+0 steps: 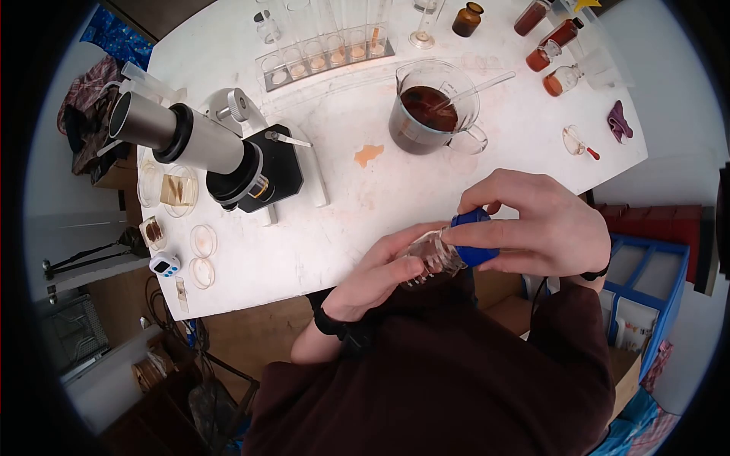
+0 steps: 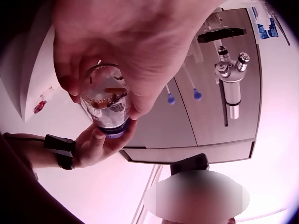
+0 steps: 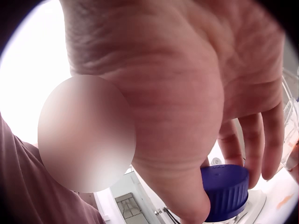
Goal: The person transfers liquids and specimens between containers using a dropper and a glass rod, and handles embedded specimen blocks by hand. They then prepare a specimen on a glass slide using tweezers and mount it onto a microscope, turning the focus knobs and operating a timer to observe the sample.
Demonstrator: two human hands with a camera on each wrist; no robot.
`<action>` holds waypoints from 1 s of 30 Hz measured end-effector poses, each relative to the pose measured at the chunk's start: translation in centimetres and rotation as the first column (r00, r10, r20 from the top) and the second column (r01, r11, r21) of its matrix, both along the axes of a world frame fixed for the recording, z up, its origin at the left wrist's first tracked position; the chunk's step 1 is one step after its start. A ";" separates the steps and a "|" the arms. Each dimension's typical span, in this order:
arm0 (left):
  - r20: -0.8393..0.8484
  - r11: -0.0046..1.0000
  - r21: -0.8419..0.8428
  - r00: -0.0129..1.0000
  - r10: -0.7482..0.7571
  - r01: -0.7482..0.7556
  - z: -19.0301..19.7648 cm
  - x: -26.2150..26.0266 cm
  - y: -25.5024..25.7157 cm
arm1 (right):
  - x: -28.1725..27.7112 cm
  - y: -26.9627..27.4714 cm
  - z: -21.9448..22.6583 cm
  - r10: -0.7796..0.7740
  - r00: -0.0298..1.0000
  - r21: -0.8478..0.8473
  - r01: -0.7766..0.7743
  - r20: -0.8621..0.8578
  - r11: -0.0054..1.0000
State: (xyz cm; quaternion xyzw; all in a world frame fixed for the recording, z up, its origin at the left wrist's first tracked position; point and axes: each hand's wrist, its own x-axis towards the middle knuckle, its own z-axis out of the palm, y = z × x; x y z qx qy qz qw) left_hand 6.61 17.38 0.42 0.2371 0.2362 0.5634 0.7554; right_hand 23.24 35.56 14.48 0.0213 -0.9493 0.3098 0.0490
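Observation:
A clear glass jar [image 1: 435,257] lies tilted near the table's front edge, gripped round its body by the left hand [image 1: 379,275]. The right hand [image 1: 541,220] holds the ribbed blue cap [image 1: 476,239] at the jar's mouth between thumb and fingers. In the left wrist view the jar [image 2: 106,95] has liquid and small brown pieces inside, with the left hand [image 2: 126,42] round it and the right hand [image 2: 100,145] at the cap. The right wrist view has the right hand's [image 3: 187,93] thumb and fingers on the cap [image 3: 226,192].
A measuring jug [image 1: 422,114] of dark liquid with a glass rod stands behind the hands. To the left is a microscope [image 1: 228,159] beside petri dishes [image 1: 202,273]. A test-tube rack [image 1: 327,59] and several bottles [image 1: 563,80] stand at the back.

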 end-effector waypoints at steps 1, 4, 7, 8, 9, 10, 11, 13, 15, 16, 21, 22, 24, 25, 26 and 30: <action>0.004 0.993 -0.031 0.993 0.118 -0.118 0.6 0.2 0.1 | -0.1 0.1 -0.1 -0.001 1.000 -0.002 0.001 0.001 1.000; 0.114 1.000 -0.008 0.993 0.007 -0.006 -1.8 -0.7 0.1 | -0.5 0.1 -0.3 0.006 1.000 -0.058 -0.007 -0.018 0.998; 0.029 0.990 -0.105 0.995 0.099 -0.095 -1.0 -0.6 -0.4 | -0.7 -0.4 -0.4 -0.079 0.997 -0.006 0.079 0.011 0.997; 0.029 0.990 -0.105 0.995 0.097 -0.094 -1.1 -0.5 -0.6 | -0.7 -0.6 -0.4 -0.148 0.986 0.005 0.148 0.071 0.989; -0.110 0.982 -0.054 0.979 0.173 -0.179 -1.2 -0.3 -1.0 | -0.7 -0.7 -0.5 -0.218 0.967 0.020 0.217 0.132 0.976; -0.241 0.967 0.011 0.937 0.251 -0.256 -1.3 -0.1 -1.3 | -0.7 -0.7 -1.0 -0.220 0.966 0.024 0.219 0.132 0.975; -0.239 0.968 0.016 0.939 0.248 -0.252 -1.2 0.1 -1.4 | -0.7 -0.8 -2.0 -0.277 0.954 0.021 0.276 0.115 0.961; -0.389 0.933 0.162 0.848 0.360 -0.322 -1.0 0.9 -1.0 | -0.7 -0.7 -3.1 -0.351 0.931 0.036 0.350 0.094 0.936; -0.437 0.911 0.260 0.802 0.407 -0.321 -0.8 1.5 -0.7 | -0.8 -0.5 -3.5 -0.345 0.938 0.093 0.340 0.035 0.936; -0.420 0.922 0.240 0.823 0.382 -0.305 -0.8 1.5 -0.8 | -1.0 -0.4 -4.2 -0.327 0.931 0.064 0.341 -0.160 0.938; -0.222 0.991 0.133 0.975 0.007 0.023 -0.5 1.1 0.1 | -0.5 -0.8 -4.9 -0.184 0.938 -0.084 0.167 -0.294 0.982; -0.131 0.986 0.154 0.990 -0.046 0.066 -1.3 1.4 0.5 | -0.4 -0.8 -4.8 -0.176 0.938 -0.118 0.146 -0.298 0.982; 0.056 0.994 0.064 0.994 -0.089 0.086 -1.0 1.7 0.7 | -0.6 -1.1 -5.1 -0.203 0.911 -0.213 0.132 -0.359 0.968; 0.251 0.992 -0.027 0.961 -0.115 0.126 -0.8 1.7 0.7 | -0.9 -1.1 -5.3 -0.203 0.910 -0.207 0.134 -0.362 0.969; 0.247 0.992 -0.021 0.962 -0.118 0.128 -1.1 1.5 0.7 | -1.2 -1.2 -5.4 -0.193 0.882 -0.179 0.127 -0.430 0.976; 0.291 0.974 0.057 0.929 -0.228 0.221 -1.4 0.8 0.4 | -0.4 -1.1 -4.5 -0.129 0.892 0.032 0.158 -0.433 0.987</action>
